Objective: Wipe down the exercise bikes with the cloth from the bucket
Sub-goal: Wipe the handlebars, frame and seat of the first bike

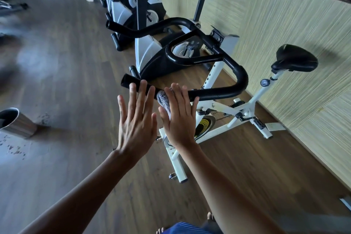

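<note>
Wall side: the white exercise bike [247,107] stands close along the wall [284,34], its saddle [296,59] nearest to it.
Open side: bare wooden floor [66,62] spreads to the left.
Ahead: more bikes [150,51] in a row, the nearest just beyond the black handlebar [218,95].
Bucket: a metal bucket [20,125] on the floor at the left, well apart from the bike (inside dark, contents cannot be told).
Cloth: a grey cloth [163,100] bunched on the handlebar's near bar.
Right hand: the right hand [177,118] lies flat, fingers straight, pressing the cloth.
Left hand: the left hand [137,119] is spread flat, holding nothing, fingertips over the bar.
</note>
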Tool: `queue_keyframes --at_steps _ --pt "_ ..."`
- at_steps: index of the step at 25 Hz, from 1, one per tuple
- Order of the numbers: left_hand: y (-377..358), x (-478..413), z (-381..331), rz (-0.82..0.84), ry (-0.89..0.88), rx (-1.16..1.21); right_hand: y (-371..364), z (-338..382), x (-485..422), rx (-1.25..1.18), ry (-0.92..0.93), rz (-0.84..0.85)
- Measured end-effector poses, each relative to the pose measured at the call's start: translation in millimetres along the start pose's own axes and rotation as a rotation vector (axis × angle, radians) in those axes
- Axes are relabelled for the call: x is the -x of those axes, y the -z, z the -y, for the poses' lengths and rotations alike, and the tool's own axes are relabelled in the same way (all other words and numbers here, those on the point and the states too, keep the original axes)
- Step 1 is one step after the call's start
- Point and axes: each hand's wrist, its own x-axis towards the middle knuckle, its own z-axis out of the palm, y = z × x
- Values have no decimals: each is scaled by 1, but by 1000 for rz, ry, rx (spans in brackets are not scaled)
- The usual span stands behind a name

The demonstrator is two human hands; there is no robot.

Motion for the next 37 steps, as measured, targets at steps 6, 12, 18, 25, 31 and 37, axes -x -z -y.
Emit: queue_keyframes --at_steps 6,12,18,25,31,37 --pt "-12 -3 -32 38 43 -64 11 -32 -1 69 73 -4" --pt "-25 2 -72 87 141 -35 29 -64 -3 101 117 -14" --pt "-35 -2 -100 95 180 9 55 -97 -6 71 59 32" --pt "-44 -10 -105 82 163 101 76 -91 -21 18 60 87" --pt "-47 -10 -106 91 133 157 67 -96 -25 -19 86 30" --pt "-51 -10 -115 64 158 143 58 -124 -25 -26 253 -42"
